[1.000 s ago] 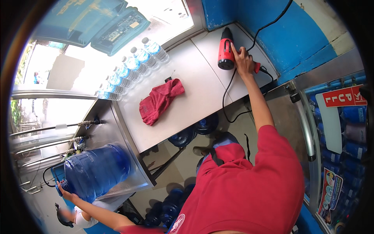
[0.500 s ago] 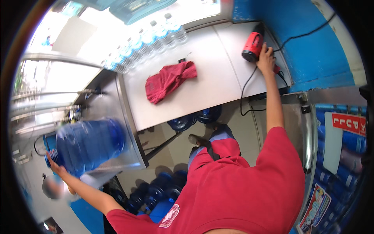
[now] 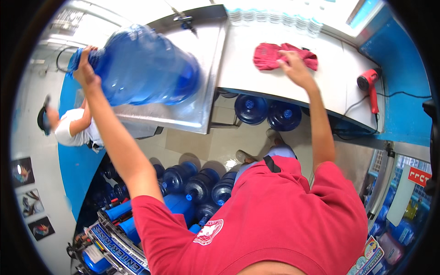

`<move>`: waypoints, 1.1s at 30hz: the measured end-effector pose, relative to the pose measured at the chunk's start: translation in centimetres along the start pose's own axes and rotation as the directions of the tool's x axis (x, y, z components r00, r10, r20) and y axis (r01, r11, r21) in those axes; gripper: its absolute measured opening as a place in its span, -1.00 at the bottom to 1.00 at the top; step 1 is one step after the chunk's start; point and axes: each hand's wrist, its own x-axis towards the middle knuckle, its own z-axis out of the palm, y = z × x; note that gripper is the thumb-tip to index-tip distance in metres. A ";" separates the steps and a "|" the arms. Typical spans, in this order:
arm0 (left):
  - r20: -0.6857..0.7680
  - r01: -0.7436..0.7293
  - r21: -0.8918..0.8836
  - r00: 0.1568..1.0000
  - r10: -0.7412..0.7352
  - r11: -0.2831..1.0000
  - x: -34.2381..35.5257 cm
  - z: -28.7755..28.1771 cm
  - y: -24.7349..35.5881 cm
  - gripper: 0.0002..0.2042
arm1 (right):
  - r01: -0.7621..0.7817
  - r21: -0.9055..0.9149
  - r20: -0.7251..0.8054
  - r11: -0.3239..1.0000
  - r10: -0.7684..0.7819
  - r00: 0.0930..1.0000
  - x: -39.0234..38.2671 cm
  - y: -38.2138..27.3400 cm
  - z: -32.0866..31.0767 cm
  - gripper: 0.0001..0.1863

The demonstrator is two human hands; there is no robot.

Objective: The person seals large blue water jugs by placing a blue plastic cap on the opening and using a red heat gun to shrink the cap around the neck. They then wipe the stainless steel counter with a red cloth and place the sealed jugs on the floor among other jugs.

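Blue paint covers the wall (image 3: 408,68) on the right, and bright light comes in at the top. The left hand (image 3: 86,71) is wrapped around the neck of a big blue jug (image 3: 142,68). The jug is on its side over the metal counter (image 3: 183,114), its round bottom near the right edge. I cannot tell if it rests on the metal or is held up a bit. Round things roll, so a snug hold on the neck should help.

The right hand (image 3: 295,68) has its thumb and fingers apart, over a red cloth (image 3: 266,56). I cannot tell if it touches. The cloth lies on the white counter (image 3: 238,55), between the front and back edges. Pinching a thick fold and lifting it straight up seems best, because a big swing could knock the small clear bottles (image 3: 275,17) along the back edge.

Farther off, a red heat gun (image 3: 365,81) lies near the right end, with a black cord (image 3: 405,94) that could snag a sleeve. Two blue jugs (image 3: 251,110) sit below the front edge.
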 end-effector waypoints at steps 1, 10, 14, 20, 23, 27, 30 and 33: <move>-0.001 -0.030 -0.034 1.000 0.030 0.999 -1.8 -0.2 1.2 -0.77 | 0.065 0.069 0.064 0.995 -0.070 0.995 0.9 -2.6 3.4 -0.51; 0.081 -0.337 -0.284 0.924 0.373 0.897 -15.9 -8.0 5.4 -0.86 | -0.417 0.870 0.384 0.264 0.171 0.907 12.7 -7.3 29.5 -0.38; -0.014 -0.181 -0.422 0.981 0.194 0.888 -21.2 -9.6 4.9 -0.77 | -0.541 0.789 0.485 0.292 0.245 0.840 15.8 -3.5 31.2 -0.39; -0.267 -0.389 -0.323 0.912 0.311 0.863 -26.5 -11.9 6.5 -0.63 | -0.718 0.562 0.670 0.411 0.284 0.686 20.3 -3.1 29.1 -0.41; -0.398 -0.534 -0.333 0.827 0.397 0.777 -28.1 -12.4 6.2 -0.64 | -0.739 0.482 0.725 0.471 0.259 0.638 22.6 -5.9 29.9 -0.42; -0.512 -0.521 -0.274 0.790 0.336 0.808 -31.0 -14.2 5.0 -0.64 | -0.695 0.428 0.776 0.578 0.158 0.610 25.3 -12.8 30.5 -0.43; -0.589 -0.474 -0.245 0.765 0.258 0.846 -33.3 -16.7 4.1 -0.69 | -0.638 0.401 0.804 0.657 0.083 0.589 25.8 -19.4 29.5 -0.44; -0.675 -0.487 -0.299 0.715 0.179 0.820 -35.4 -19.5 3.6 -0.72 | -0.572 0.397 0.820 0.718 0.002 0.572 23.9 -26.3 28.6 -0.44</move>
